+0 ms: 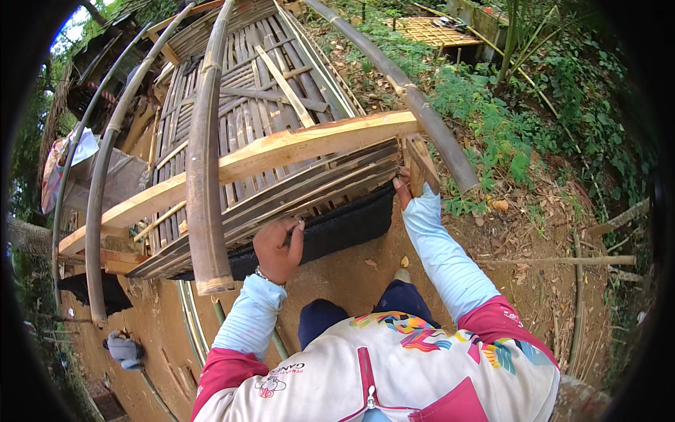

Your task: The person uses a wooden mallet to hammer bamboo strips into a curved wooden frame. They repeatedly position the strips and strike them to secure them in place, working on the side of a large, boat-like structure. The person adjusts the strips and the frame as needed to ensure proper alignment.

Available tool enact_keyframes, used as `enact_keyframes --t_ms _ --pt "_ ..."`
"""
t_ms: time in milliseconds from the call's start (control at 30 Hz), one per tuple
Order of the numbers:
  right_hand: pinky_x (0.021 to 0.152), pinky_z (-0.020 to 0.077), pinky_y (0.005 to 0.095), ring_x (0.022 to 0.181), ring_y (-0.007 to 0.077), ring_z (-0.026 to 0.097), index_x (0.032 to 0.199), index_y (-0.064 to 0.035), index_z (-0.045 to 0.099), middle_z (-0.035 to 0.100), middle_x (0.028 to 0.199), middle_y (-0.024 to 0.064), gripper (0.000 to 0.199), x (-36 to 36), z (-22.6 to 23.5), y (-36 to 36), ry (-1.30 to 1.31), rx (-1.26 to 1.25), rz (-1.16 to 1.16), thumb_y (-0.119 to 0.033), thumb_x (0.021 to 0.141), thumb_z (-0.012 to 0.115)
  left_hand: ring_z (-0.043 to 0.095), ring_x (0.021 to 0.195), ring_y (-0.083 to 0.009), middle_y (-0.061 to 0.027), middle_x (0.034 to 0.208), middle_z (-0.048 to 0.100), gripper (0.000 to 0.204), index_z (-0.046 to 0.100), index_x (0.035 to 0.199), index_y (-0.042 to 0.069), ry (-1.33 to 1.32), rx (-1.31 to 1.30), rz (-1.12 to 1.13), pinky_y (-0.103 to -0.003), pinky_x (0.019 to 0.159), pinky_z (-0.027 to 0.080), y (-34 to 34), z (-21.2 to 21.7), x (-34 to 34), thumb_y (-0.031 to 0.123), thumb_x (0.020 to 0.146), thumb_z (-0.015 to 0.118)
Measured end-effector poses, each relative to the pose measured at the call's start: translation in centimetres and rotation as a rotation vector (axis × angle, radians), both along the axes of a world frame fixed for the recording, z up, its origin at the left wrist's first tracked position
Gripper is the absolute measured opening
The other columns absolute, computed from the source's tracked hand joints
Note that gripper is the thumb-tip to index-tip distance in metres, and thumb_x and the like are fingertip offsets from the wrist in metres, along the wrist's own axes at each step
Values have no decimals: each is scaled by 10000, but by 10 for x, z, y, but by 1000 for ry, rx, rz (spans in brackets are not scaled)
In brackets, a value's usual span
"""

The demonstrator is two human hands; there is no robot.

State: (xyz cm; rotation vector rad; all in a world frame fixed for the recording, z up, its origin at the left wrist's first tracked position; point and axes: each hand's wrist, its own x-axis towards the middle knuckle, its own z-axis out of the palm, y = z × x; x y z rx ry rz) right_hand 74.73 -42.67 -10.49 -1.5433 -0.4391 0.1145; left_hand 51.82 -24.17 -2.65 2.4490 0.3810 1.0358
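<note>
My left hand (279, 250) is closed in a pinch in front of the slatted edge, above a black sheet (344, 228). Whatever sits between its thumb and fingers is too small to make out. At the right corner, my right hand (403, 190) has its fingers bent round the upper corner of the black sheet, close to a short wooden post (420, 165). Part of that hand is hidden by the post and sleeve. The sheet hangs along the near side of a raised bamboo-slat platform (246, 116). A thick sawn beam (281, 148) crosses above the slats.
Long bamboo poles (204, 162) (429, 119) slope overhead on both sides, their cut ends near my arms. A person (124, 350) is bent over at lower left. Cut bamboo lengths (190, 316) lie on the dirt. Leafy plants (492, 119) grow at right.
</note>
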Motion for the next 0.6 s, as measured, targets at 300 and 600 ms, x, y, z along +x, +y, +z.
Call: enact_keyframes --t_ms 300,600 --pt "816 481 275 891 147 616 1245 -12 570 654 1024 80 441 61 -10 34 -364 124 13 -159 871 752 469 486 -244 -62 609 526 223 661 903 62 -176 474 -35 -360 478 329 26 -8 64 -22 722 762" --pt "693 479 233 750 95 592 1302 40 558 654 939 67 547 92 -22 29 -402 284 205 -232 865 742 496 507 -215 -55 614 548 177 666 902 50 -347 876 11 -337 490 351 33 -36 87 7 762 765"
